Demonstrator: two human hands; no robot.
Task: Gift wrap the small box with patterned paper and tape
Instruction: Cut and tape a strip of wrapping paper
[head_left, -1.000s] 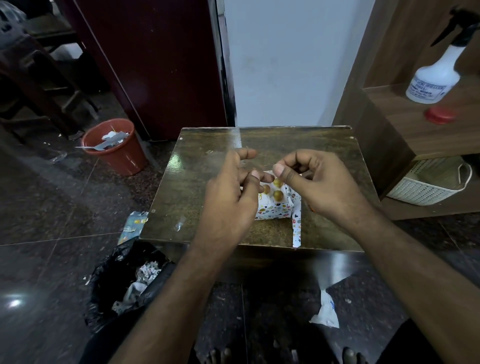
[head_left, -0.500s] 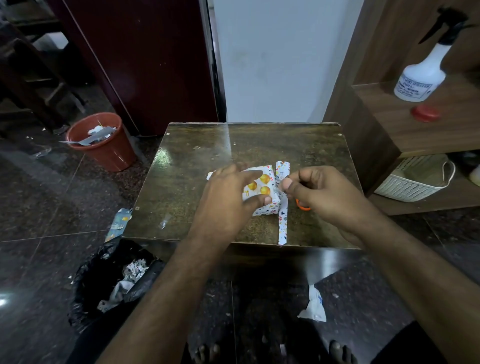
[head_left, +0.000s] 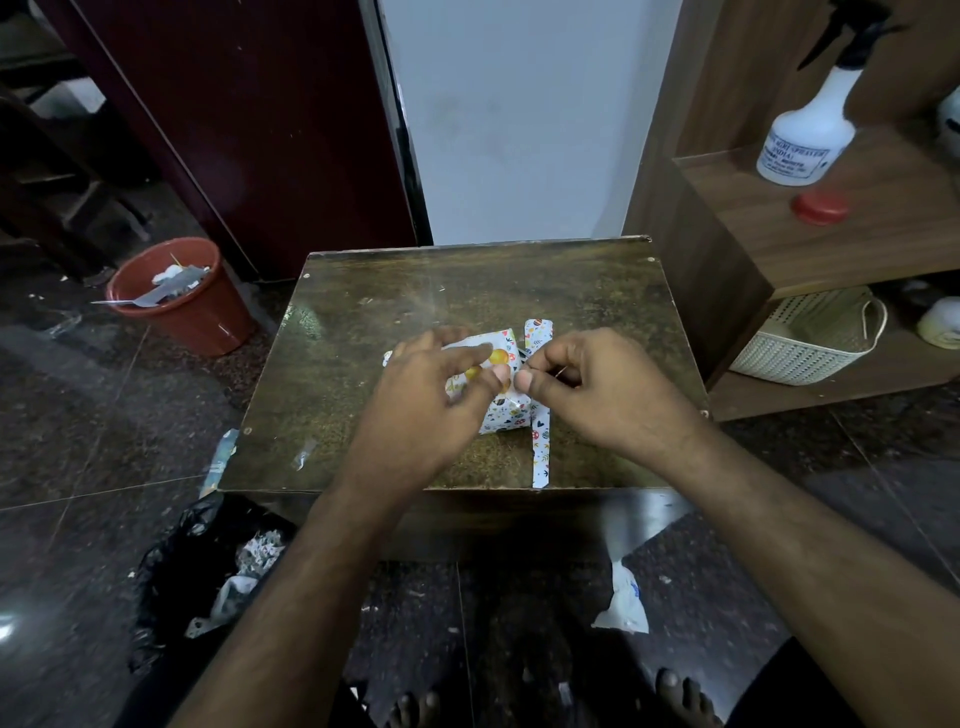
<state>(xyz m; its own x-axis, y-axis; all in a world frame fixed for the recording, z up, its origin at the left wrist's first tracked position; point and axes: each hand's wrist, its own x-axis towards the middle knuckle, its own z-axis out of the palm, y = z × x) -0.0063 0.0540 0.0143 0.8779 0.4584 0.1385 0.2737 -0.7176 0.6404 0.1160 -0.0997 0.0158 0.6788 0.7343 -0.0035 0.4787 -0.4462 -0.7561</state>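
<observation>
The small box (head_left: 501, 410), wrapped in white paper printed with orange balls, sits on the table (head_left: 363, 364). Left hand (head_left: 436, 400) fingers curl over it; right hand (head_left: 597, 384) fingers are pinched together just beside it.

One table (head_left: 363, 332) carries one wrapped box (head_left: 506, 410) and one paper strip (head_left: 540, 452). Two hands work over it, the left hand (head_left: 436, 395) and the right hand (head_left: 597, 389). On the floor stand one red bucket (head_left: 208, 312) and one black bag (head_left: 171, 571), with one white scrap (head_left: 623, 603). The shelf (head_left: 857, 234) holds one spray bottle (head_left: 805, 140), one red cap (head_left: 820, 207) and one basket (head_left: 800, 353). Two bare feet show at the bottom edge.
</observation>
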